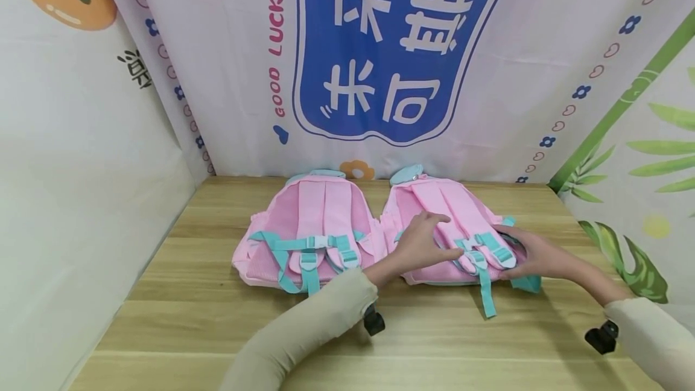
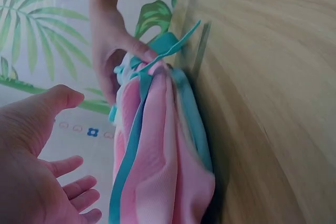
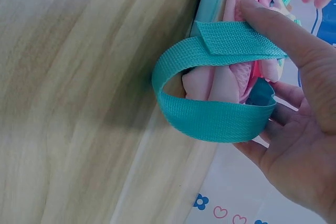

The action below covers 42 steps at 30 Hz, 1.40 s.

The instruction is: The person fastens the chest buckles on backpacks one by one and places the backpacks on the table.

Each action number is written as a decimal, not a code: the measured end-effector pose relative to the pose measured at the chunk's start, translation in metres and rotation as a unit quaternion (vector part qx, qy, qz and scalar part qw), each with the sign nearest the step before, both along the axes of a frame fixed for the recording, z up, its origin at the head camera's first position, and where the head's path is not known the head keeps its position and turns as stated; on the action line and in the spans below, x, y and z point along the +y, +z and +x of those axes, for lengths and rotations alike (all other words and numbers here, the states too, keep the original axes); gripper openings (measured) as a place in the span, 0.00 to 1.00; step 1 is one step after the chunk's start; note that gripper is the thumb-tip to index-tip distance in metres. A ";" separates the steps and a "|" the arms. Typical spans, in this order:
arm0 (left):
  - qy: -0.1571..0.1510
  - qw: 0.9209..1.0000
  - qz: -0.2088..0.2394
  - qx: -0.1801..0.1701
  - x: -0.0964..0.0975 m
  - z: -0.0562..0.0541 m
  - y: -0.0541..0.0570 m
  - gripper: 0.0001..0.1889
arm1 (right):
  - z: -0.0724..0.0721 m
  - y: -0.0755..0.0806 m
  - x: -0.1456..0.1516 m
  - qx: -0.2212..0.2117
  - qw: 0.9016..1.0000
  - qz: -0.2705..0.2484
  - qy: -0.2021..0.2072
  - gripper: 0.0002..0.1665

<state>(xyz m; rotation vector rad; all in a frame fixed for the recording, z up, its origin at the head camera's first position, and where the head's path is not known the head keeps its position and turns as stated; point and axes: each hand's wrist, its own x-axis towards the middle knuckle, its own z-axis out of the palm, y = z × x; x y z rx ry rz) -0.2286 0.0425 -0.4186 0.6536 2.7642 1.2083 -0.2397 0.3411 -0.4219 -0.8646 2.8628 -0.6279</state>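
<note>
Two pink backpacks lie side by side with their shoulder straps up. My right hand [image 1: 537,253] grips the lower right side of the right backpack [image 1: 434,198]. In the right wrist view, its thumb lies by a looped teal strap [image 3: 215,121] and the fingers reach round the far side. My left hand [image 1: 420,245] hovers over that backpack's left part, thumb and fingers spread, holding nothing. White buckles and teal webbing sit between the two hands. The left wrist view shows the right backpack [image 2: 157,171] edge-on, beyond the spread left fingers.
The left backpack [image 1: 312,210] lies against the right one, a teal strap across its front. Both rest on a wooden table [image 1: 190,318], near a printed cloth backdrop [image 1: 233,107] at the back. Cloth also covers both sides. A loose teal strap end [image 1: 487,294] hangs toward the front.
</note>
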 end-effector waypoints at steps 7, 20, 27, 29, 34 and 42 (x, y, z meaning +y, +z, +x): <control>-0.009 0.998 -0.054 0.043 0.030 -0.005 -0.010 0.30 | -0.001 0.003 0.000 -0.004 1.000 -0.013 0.011 0.61; 0.031 0.984 -0.154 0.082 0.052 -0.012 -0.020 0.31 | -0.002 0.000 -0.001 0.023 0.999 -0.010 0.038 0.56; 0.012 0.984 -0.159 0.081 0.048 -0.014 -0.022 0.28 | -0.003 0.005 -0.001 0.017 0.999 -0.013 0.042 0.54; 0.006 0.984 -0.160 0.076 0.048 -0.016 -0.022 0.28 | -0.003 0.005 0.000 0.016 0.999 -0.013 0.043 0.54; -0.008 0.983 -0.168 0.070 0.049 -0.020 -0.023 0.30 | -0.004 0.005 0.002 0.018 0.999 -0.010 0.042 0.53; -0.026 0.982 -0.181 0.052 0.046 -0.022 -0.021 0.29 | -0.004 0.004 0.005 0.000 0.999 -0.008 0.042 0.53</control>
